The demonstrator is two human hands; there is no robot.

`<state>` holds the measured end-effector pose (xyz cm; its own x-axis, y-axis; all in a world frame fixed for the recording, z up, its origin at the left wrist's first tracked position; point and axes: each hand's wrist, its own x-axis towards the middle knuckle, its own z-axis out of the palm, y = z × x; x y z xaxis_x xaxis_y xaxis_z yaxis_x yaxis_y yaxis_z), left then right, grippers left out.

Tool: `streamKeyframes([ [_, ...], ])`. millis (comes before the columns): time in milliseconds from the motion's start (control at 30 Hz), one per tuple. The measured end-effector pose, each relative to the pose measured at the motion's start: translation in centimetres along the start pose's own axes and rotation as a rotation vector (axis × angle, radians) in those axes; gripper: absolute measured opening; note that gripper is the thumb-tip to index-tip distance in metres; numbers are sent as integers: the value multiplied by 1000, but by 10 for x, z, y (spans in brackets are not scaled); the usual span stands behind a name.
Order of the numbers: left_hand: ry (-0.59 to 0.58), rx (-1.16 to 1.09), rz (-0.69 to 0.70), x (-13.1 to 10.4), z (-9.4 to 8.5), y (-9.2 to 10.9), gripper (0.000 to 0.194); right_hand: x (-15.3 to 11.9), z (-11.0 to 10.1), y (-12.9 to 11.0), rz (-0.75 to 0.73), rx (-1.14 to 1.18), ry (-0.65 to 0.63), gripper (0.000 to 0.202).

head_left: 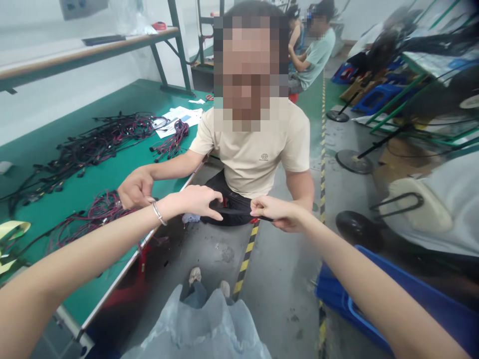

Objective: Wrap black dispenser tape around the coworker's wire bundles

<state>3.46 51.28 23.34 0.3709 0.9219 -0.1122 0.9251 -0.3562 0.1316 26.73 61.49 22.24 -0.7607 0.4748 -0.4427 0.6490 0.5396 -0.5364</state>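
Note:
A dark, thin strip (pixel 237 212) runs between my two hands, in front of a seated person in a cream shirt. My right hand (pixel 276 212) pinches the strip, and a dark end shows beyond my fingers. My left hand (pixel 204 200) has thumb and fingers apart in a C shape at the strip's other side; whether the strip touches its palm is hard to tell. A bracelet circles my left wrist. The person's hand (pixel 135 188) hovers over the green table's edge, left of my left wrist, near a cable bundle (pixel 103 207).
The green table (pixel 123 172) on the left bears piles of black and red cables (pixel 108 137), papers (pixel 181 119) and yellow tape (pixel 13 232). A blue crate (pixel 396 299) stands at lower right, near another person's light clothing. Fan bases stand on the floor at right.

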Motion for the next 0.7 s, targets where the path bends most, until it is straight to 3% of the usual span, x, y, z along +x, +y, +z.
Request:
streamKeyframes([
  [200, 74, 345, -110, -9, 2, 21, 56, -2, 3, 9, 3, -14, 38, 17],
  [333, 198, 222, -7, 3, 13, 36, 52, -7, 3, 9, -2, -100, 99, 18],
  [533, 225, 0, 12, 20, 27, 52, 13, -11, 3, 6, 25, -192, 136, 20],
  [700, 222, -55, -2, 19, 24, 49, 16, -10, 4, 7, 37, -219, 140, 22],
])
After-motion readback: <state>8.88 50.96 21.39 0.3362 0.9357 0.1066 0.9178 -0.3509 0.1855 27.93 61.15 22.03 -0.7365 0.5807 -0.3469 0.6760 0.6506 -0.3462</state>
